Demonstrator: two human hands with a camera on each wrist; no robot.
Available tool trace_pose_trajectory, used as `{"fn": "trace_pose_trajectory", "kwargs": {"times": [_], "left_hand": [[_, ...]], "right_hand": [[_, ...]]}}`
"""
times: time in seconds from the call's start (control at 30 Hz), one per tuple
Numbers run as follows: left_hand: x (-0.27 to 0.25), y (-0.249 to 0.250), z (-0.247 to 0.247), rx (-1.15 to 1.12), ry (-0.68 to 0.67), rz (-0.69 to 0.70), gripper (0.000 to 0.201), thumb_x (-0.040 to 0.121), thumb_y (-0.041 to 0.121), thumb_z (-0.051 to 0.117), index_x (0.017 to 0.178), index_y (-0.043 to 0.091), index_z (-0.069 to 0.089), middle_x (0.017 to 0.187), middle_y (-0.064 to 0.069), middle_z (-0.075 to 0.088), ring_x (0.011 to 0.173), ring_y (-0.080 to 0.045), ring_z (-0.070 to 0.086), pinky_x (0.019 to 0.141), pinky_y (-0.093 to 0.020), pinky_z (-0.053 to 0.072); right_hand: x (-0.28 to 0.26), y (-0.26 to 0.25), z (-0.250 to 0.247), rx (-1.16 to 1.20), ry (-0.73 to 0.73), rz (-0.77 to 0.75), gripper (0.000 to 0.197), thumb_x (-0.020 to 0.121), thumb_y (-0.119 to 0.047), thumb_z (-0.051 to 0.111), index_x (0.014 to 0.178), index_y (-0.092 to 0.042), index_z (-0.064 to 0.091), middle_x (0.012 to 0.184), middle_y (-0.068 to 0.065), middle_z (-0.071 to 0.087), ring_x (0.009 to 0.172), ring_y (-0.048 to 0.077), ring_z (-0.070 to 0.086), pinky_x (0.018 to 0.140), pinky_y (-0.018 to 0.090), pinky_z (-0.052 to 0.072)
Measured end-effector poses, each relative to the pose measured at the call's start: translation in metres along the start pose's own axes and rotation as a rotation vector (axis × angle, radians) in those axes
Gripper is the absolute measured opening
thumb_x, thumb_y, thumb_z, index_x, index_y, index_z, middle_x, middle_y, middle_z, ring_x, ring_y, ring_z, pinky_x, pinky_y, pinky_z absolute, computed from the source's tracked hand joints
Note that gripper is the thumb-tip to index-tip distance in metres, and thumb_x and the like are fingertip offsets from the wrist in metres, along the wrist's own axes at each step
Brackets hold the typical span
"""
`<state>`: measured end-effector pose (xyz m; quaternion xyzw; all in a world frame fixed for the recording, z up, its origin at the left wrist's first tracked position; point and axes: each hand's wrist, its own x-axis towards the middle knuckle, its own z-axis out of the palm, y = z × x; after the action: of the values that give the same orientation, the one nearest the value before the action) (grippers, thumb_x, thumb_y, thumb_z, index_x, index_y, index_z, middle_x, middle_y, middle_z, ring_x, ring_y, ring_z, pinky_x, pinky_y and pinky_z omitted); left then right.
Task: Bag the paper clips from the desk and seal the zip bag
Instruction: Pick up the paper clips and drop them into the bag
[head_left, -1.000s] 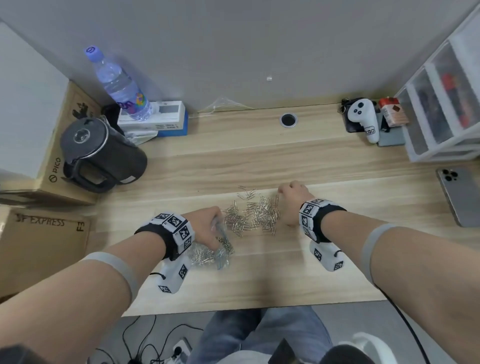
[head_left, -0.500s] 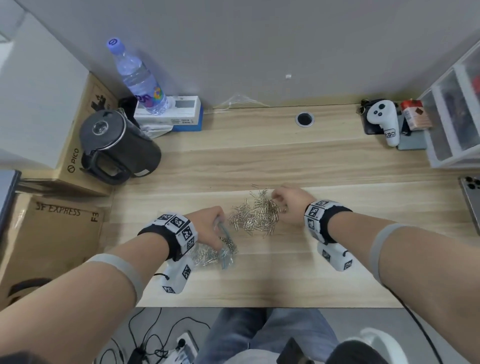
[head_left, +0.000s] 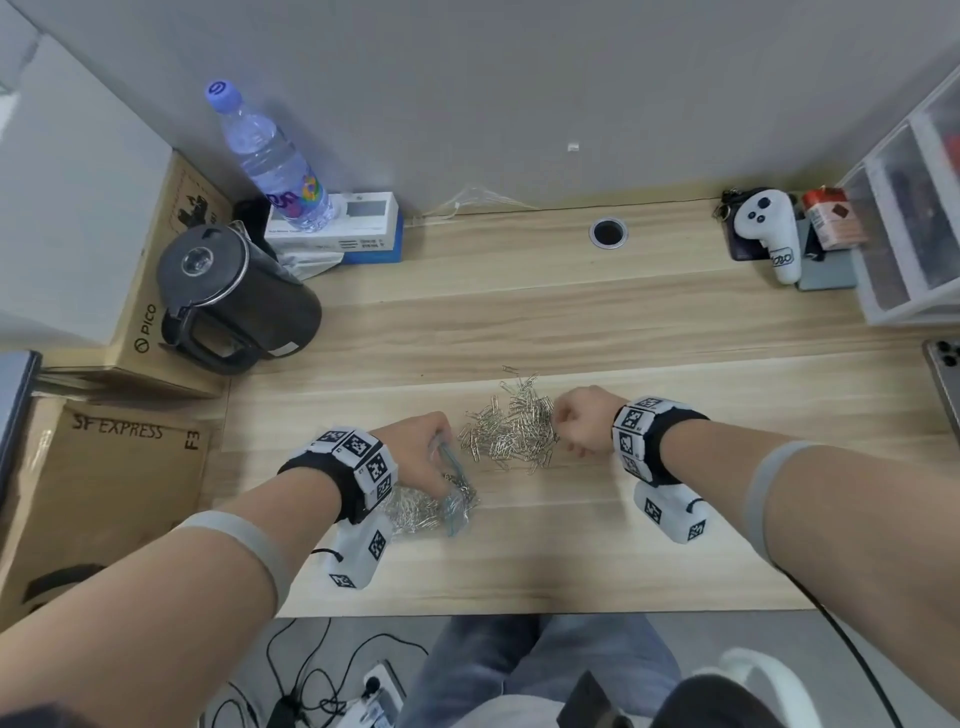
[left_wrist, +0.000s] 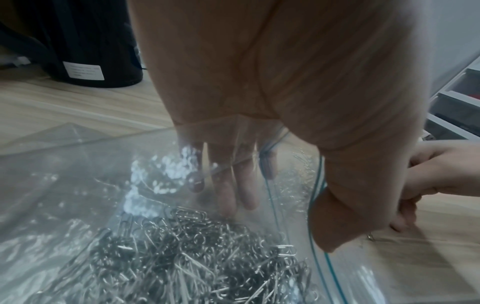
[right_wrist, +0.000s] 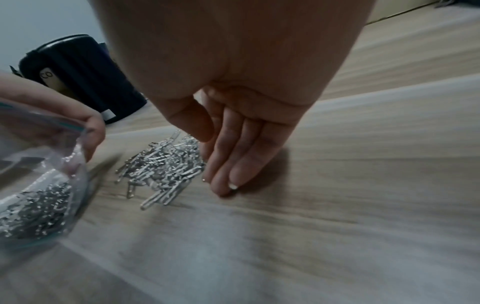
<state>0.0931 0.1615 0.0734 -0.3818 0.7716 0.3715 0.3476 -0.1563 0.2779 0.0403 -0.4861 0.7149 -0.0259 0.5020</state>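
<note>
The loose paper clips (head_left: 511, 428) lie heaped mid-desk (head_left: 571, 322), between the two hands, apparently so they can be swept toward the bag in batches. The zip bag (left_wrist: 78, 185), already part-filled with clips, rests just left of the heap, its mouth facing it; the left hand (head_left: 415, 449) grips the rim, fingers inside and thumb outside, holding it open. The right hand (right_wrist: 233, 144), fingers together and nearly straight, tips on the desk at the heap's right edge, is set as a scraper.
</note>
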Motion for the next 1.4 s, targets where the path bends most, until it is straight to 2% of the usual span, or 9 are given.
{"fn": "trace_pose_trajectory", "kwargs": {"times": [0.13,0.23,0.3,0.43,0.73,0.9,1.0,1.17,1.4], "left_hand": [[0.001,-0.003,0.0,-0.014,-0.004,-0.001,0.066,0.065,0.035,0.088,0.115,0.026,0.045,0.106,-0.003,0.065,0.078,-0.016,0.058,0.064,-0.031,0.048],[0.001,-0.005,0.0,-0.03,-0.002,-0.01,0.07,0.061,0.038,0.089,0.114,0.027,0.045,0.108,-0.003,0.066,0.079,-0.017,0.06,0.066,-0.034,0.051],[0.002,-0.007,0.0,-0.043,0.0,-0.013,0.07,0.06,0.038,0.089,0.113,0.027,0.045,0.108,-0.004,0.066,0.077,-0.018,0.059,0.065,-0.034,0.051],[0.004,-0.011,0.002,-0.062,0.001,-0.017,0.066,0.06,0.036,0.085,0.112,0.028,0.044,0.108,-0.006,0.067,0.076,-0.019,0.06,0.064,-0.035,0.051],[0.011,-0.018,0.004,-0.129,-0.004,-0.024,0.063,0.063,0.03,0.084,0.112,0.028,0.045,0.108,-0.007,0.07,0.073,-0.017,0.06,0.062,-0.033,0.052],[0.014,-0.015,0.002,-0.151,-0.019,-0.021,0.062,0.067,0.021,0.083,0.116,0.026,0.045,0.11,-0.007,0.07,0.069,-0.016,0.06,0.056,-0.029,0.05],[0.015,-0.015,0.0,-0.171,-0.031,-0.001,0.063,0.067,0.019,0.082,0.119,0.025,0.046,0.112,-0.008,0.069,0.068,-0.016,0.06,0.054,-0.028,0.049],[0.013,-0.016,-0.004,-0.188,-0.039,0.009,0.069,0.067,0.021,0.085,0.122,0.024,0.044,0.115,-0.005,0.067,0.085,-0.023,0.071,0.071,-0.041,0.061],[0.014,-0.015,-0.006,-0.184,-0.042,-0.006,0.074,0.063,0.021,0.084,0.125,0.024,0.044,0.114,-0.006,0.067,0.099,-0.029,0.073,0.075,-0.046,0.062]], "right_hand": [[0.008,-0.005,-0.005,-0.026,0.172,-0.106,0.03,0.075,-0.028,0.071,0.101,-0.023,0.056,0.086,-0.005,0.066,0.08,0.019,0.064,0.075,0.035,0.054],[0.012,0.0,-0.01,-0.223,0.203,-0.117,0.076,0.061,-0.04,0.081,0.125,-0.024,0.044,0.114,-0.007,0.048,0.101,0.015,0.052,0.085,0.036,0.053],[0.013,0.001,-0.008,-0.35,0.179,-0.122,0.11,0.045,-0.045,0.086,0.138,-0.025,0.032,0.127,0.0,0.037,0.115,0.02,0.041,0.089,0.039,0.052],[0.018,-0.012,0.009,-0.502,0.112,-0.11,0.138,0.033,-0.049,0.092,0.148,-0.026,0.018,0.137,0.004,0.03,0.126,0.025,0.033,0.1,0.043,0.048],[0.027,-0.027,0.02,-0.402,0.108,-0.2,0.101,0.054,-0.043,0.091,0.14,-0.035,0.04,0.129,0.002,0.032,0.119,0.023,0.034,0.097,0.037,0.045],[0.027,-0.031,0.025,-0.413,0.125,-0.201,0.114,0.047,-0.048,0.09,0.142,-0.042,0.029,0.133,0.003,0.03,0.122,0.023,0.031,0.097,0.041,0.048],[0.028,-0.036,0.028,-0.448,0.11,-0.204,0.11,0.052,-0.048,0.09,0.144,-0.041,0.03,0.135,0.005,0.029,0.125,0.025,0.029,0.098,0.043,0.047],[0.031,-0.036,0.025,-0.389,0.106,-0.241,0.079,0.067,-0.044,0.084,0.136,-0.04,0.046,0.124,0.002,0.035,0.117,0.02,0.032,0.101,0.036,0.041],[0.034,-0.028,0.026,-0.282,0.144,-0.288,0.029,0.08,-0.026,0.077,0.107,-0.025,0.067,0.111,-0.001,0.04,0.105,0.015,0.034,0.097,0.033,0.04]]}}
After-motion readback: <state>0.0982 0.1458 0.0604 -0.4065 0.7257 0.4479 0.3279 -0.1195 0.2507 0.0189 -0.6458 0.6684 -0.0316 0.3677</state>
